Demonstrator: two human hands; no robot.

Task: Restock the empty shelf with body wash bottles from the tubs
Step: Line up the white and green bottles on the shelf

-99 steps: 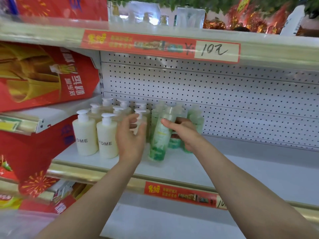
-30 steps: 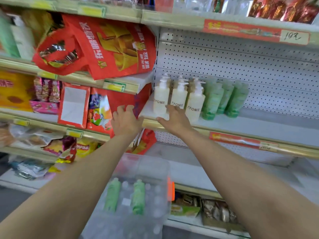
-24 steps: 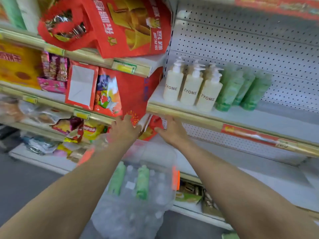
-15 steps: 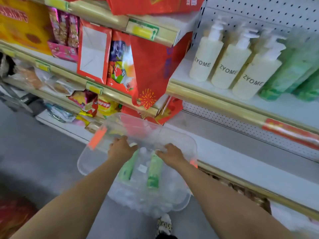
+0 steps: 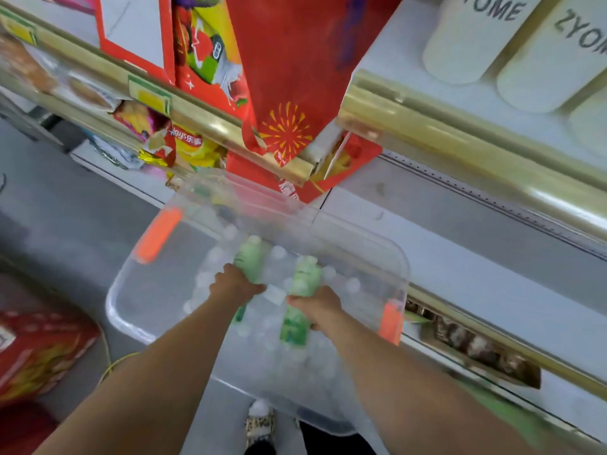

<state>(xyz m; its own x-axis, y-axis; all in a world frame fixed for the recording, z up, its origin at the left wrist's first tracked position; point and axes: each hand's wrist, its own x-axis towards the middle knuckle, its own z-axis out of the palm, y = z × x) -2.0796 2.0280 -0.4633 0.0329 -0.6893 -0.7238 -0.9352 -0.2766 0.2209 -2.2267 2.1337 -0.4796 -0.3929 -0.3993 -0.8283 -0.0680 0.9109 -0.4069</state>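
Nearest the camera, a patterned shoe showed on the grey floor between both bare forearms. Both arms reached forward and down into a clear plastic tub standing in front of the shelving.

Left hand: fingers curled round one green bottle, whose top stuck out beyond the knuckles. Right hand: wrapped round a second green bottle just beside the first, thumb across its body. Both bottles were inside the tub, low among pale round caps too blurred to identify.

An orange latch sat on the tub's left rim, another on the right.

Beyond the tub, a red bag hung down over a gold shelf edge, with a crisp packet to its left.

Farthest, upper right: the shelf carried white ZYOME bottles standing upright side by side, only their lower bodies in view.
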